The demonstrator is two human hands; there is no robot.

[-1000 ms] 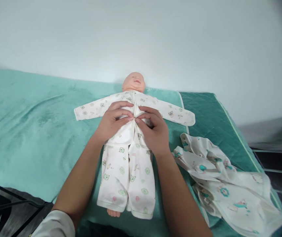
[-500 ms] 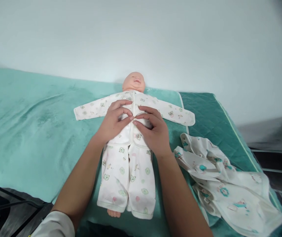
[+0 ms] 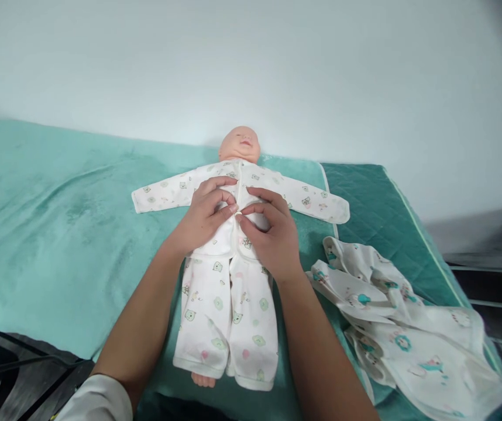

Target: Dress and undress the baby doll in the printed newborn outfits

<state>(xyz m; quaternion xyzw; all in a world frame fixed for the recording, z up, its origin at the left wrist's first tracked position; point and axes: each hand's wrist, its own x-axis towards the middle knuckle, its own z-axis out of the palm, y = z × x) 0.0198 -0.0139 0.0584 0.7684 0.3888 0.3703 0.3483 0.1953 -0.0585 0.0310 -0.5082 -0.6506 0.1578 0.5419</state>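
A baby doll [image 3: 239, 144] lies on its back, head toward the wall, arms spread. It wears a white printed jacket [image 3: 176, 187] and matching printed trousers [image 3: 205, 321]; one foot [image 3: 203, 380] pokes out at the hem. At the middle of the jacket's front seam, my left hand [image 3: 209, 216] pinches the fabric edge between thumb and fingers. Facing it, my right hand [image 3: 272, 228] pinches the opposite edge, fingertips almost touching the left ones. Whatever fastener may lie between the fingertips is too small to make out.
Beside my right forearm lies a crumpled white printed baby garment [image 3: 409, 327]. A light green blanket [image 3: 58, 234] covers the bed, with a darker green quilted cover [image 3: 365, 199] on the right. The white wall [image 3: 251, 64] stands behind. A black metal frame [image 3: 27, 368] is at lower left.
My right hand's fingertips have shifted slightly at the seam, still pinching. The doll and garment appear a little to the right as the view moves slightly.
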